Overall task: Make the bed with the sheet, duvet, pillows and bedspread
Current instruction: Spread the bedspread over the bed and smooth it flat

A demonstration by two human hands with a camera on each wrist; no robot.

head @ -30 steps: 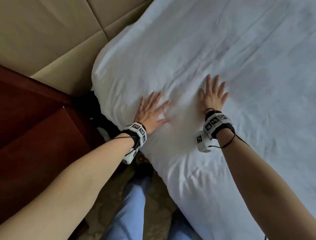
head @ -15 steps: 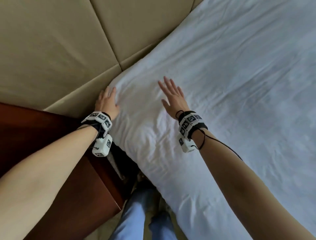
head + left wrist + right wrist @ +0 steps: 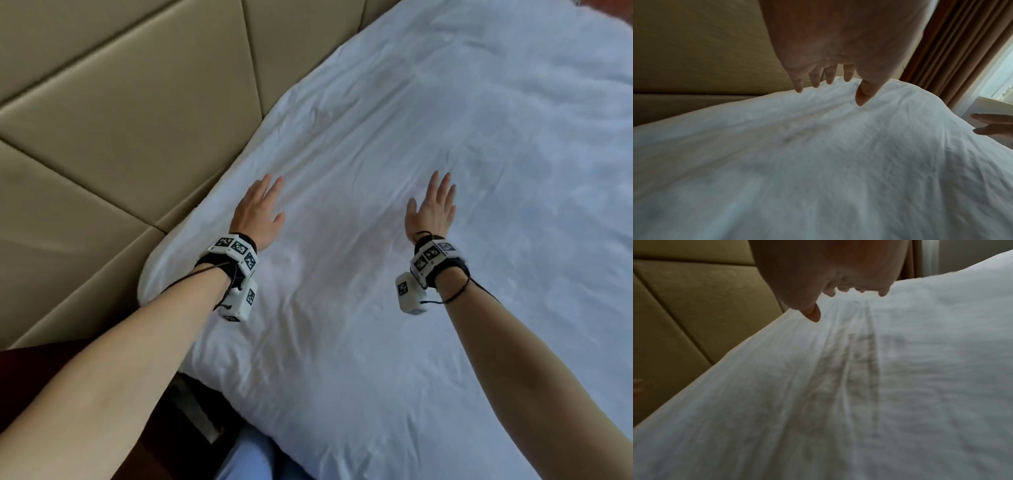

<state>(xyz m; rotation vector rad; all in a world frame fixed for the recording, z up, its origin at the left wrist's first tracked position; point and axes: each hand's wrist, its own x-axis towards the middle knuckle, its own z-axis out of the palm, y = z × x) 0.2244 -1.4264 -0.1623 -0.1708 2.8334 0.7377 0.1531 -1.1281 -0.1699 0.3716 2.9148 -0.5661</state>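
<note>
A white sheet (image 3: 428, 144) covers the bed and shows fine creases near the head end. My left hand (image 3: 258, 209) lies flat on the white sheet (image 3: 818, 162) close to the headboard, fingers straight and together. My right hand (image 3: 432, 209) lies flat on the white sheet (image 3: 859, 386) about two hand-widths to the right, fingers straight. Neither hand holds cloth. In the left wrist view the left fingers (image 3: 846, 73) point down toward the sheet's far edge. No duvet, pillow or bedspread is in view.
A beige padded headboard (image 3: 120, 120) runs along the bed's left edge. A dark red wooden bedside unit (image 3: 20, 363) stands at the lower left. My legs in blue trousers (image 3: 246, 459) are beside the bed. Brown curtains (image 3: 953, 48) and a window hang beyond.
Both hands have slid across the sheet away from the bed's corner toward the middle, staying flat. The left hand left the headboard edge and now lies fully on the sheet.
</note>
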